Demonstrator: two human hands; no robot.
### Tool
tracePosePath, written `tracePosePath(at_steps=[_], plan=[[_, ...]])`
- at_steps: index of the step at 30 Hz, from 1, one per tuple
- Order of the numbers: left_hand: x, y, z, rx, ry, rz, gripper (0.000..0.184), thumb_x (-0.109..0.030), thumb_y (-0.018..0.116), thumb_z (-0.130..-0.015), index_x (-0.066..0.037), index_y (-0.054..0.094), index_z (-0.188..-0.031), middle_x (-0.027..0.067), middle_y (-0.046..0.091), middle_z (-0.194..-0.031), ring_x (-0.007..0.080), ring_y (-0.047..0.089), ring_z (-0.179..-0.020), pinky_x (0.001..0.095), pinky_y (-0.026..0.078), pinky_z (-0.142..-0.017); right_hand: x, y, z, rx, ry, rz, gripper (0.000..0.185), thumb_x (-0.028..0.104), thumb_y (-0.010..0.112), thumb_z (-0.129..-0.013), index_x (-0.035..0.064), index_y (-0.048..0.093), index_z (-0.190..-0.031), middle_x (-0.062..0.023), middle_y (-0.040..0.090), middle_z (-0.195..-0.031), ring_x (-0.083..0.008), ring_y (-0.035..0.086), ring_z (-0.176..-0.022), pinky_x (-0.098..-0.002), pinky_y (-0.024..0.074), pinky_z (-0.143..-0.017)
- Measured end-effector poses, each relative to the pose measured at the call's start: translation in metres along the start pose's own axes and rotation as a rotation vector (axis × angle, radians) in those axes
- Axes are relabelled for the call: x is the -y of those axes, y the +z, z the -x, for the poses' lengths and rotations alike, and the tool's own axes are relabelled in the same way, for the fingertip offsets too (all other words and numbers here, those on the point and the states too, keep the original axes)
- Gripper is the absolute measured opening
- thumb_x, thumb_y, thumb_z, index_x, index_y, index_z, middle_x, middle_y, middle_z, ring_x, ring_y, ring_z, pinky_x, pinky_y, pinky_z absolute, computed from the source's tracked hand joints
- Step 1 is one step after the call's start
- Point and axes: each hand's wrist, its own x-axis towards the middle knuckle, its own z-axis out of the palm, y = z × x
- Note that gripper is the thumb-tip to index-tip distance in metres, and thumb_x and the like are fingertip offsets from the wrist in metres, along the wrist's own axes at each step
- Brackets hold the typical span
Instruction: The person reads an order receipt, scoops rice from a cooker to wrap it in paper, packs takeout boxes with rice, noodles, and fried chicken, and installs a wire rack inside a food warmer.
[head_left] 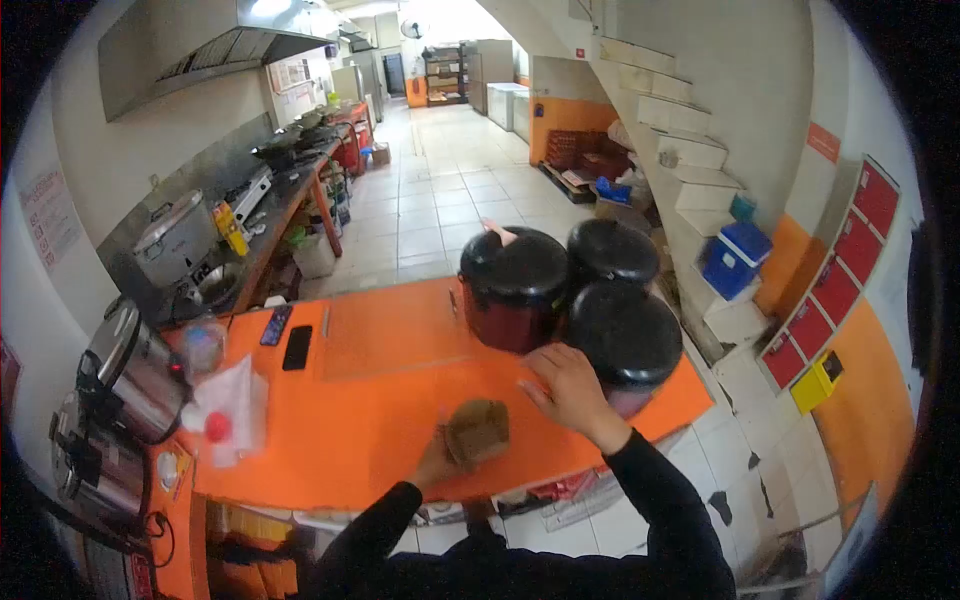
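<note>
My left hand (437, 462) is wrapped round the side of a brown, rounded object (477, 432) above the front of the orange counter (370, 440); what the object is I cannot make out. My right hand (567, 385) is raised over the counter with its fingers apart and nothing in it. It is nearest to the front black-lidded pot (622, 335). Two more dark pots with black lids, one at the left (515, 275) and one behind (612, 252), stand close by. A pinkish item (499, 233) lies on the left pot's lid.
Two phones (297, 347) (276, 325) lie on the counter's left part. A plastic bag (230, 410) with a red item is beside steel cookers (135, 370) at the left edge. Stairs (690, 150) with a blue cooler (737, 260) rise at the right.
</note>
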Motion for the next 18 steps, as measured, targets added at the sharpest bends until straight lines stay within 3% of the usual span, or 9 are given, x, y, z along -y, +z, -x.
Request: tracePosePath(at_steps=[6, 9, 11, 12, 13, 15, 17, 18], plan=[[0.030, -0.043, -0.002, 0.193, -0.050, -0.290, 0.122, -0.056, 0.079, -0.061, -0.007, 0.007, -0.146, 0.0187, 0.029, -0.143, 0.0352, 0.031, -0.131, 0.0457, 0.028, -0.109, -0.119, 0.080, -0.171, 0.145, 0.053, 0.222, 0.030, 0.025, 0.061, -0.083, 0.0078, 0.058, -0.107, -0.0123, 0.057, -0.110, -0.0331, 0.056, -0.101, -0.0432, 0.0471, -0.081], [0.067, -0.053, 0.001, 0.303, -0.190, -0.233, 0.120, -0.059, 0.077, -0.062, -0.006, 0.011, -0.146, 0.0188, 0.029, -0.144, 0.0365, 0.029, -0.132, 0.0467, 0.027, -0.110, -0.190, 0.119, -0.226, 0.256, 0.164, 0.206, 0.037, 0.025, 0.057, -0.084, 0.0097, 0.056, -0.118, -0.0111, 0.058, -0.116, -0.0322, 0.052, -0.110, -0.0426, 0.0469, -0.088], [0.059, -0.063, 0.000, 0.308, -0.204, -0.221, 0.115, -0.057, 0.077, -0.063, -0.006, 0.015, -0.145, 0.0185, 0.029, -0.143, 0.0366, 0.029, -0.132, 0.0473, 0.028, -0.110, -0.271, 0.161, -0.246, 0.429, -0.126, 0.324, 0.039, 0.025, 0.058, -0.084, 0.0092, 0.056, -0.119, -0.0119, 0.058, -0.119, -0.0327, 0.051, -0.113, -0.0430, 0.0453, -0.091], [0.021, -0.079, -0.006, 0.290, -0.162, -0.254, 0.112, -0.055, 0.077, -0.064, -0.006, 0.017, -0.145, 0.0182, 0.030, -0.143, 0.0364, 0.029, -0.132, 0.0475, 0.028, -0.110, -0.309, 0.177, -0.248, 0.483, -0.133, 0.350, 0.037, 0.028, 0.058, -0.084, 0.0074, 0.061, -0.114, -0.0148, 0.058, -0.120, -0.0331, 0.049, -0.115, -0.0426, 0.0427, -0.094], [0.001, -0.086, -0.007, 0.275, -0.123, -0.288, 0.109, -0.053, 0.077, -0.064, -0.006, 0.020, -0.144, 0.0179, 0.030, -0.143, 0.0362, 0.030, -0.132, 0.0477, 0.028, -0.109, -0.309, 0.170, -0.251, 0.444, -0.032, 0.310, 0.034, 0.027, 0.059, -0.084, 0.0044, 0.063, -0.109, -0.0180, 0.054, -0.124, -0.0349, 0.045, -0.118, -0.0417, 0.0389, -0.098], [0.031, -0.076, 0.000, 0.254, -0.063, -0.277, 0.100, -0.050, 0.075, -0.069, -0.005, 0.024, -0.143, 0.0174, 0.031, -0.143, 0.0355, 0.030, -0.132, 0.0474, 0.028, -0.109, -0.306, 0.153, -0.259, 0.348, 0.164, 0.219, 0.032, 0.025, 0.062, -0.084, -0.0016, 0.066, -0.100, -0.0244, 0.046, -0.131, -0.0387, 0.039, -0.125, -0.0400, 0.0312, -0.105], [0.034, -0.079, 0.001, 0.261, -0.089, -0.277, 0.093, -0.045, 0.073, -0.072, -0.006, 0.026, -0.142, 0.0172, 0.032, -0.142, 0.0348, 0.031, -0.132, 0.0472, 0.029, -0.108, -0.355, 0.160, -0.250, 0.327, 0.194, 0.318, 0.041, 0.035, 0.058, -0.086, -0.0024, 0.064, -0.100, -0.0242, 0.050, -0.123, -0.0424, 0.040, -0.120, -0.0464, 0.0283, -0.104], [0.015, -0.089, -0.005, 0.285, -0.145, -0.270, 0.091, -0.042, 0.073, -0.072, -0.006, 0.026, -0.142, 0.0173, 0.032, -0.142, 0.0344, 0.031, -0.132, 0.0472, 0.029, -0.108, -0.342, 0.155, -0.253, 0.247, 0.138, 0.311, 0.041, 0.035, 0.057, -0.086, -0.0036, 0.063, -0.098, -0.0243, 0.053, -0.114, -0.0419, 0.043, -0.113, -0.0470, 0.0305, -0.099]])
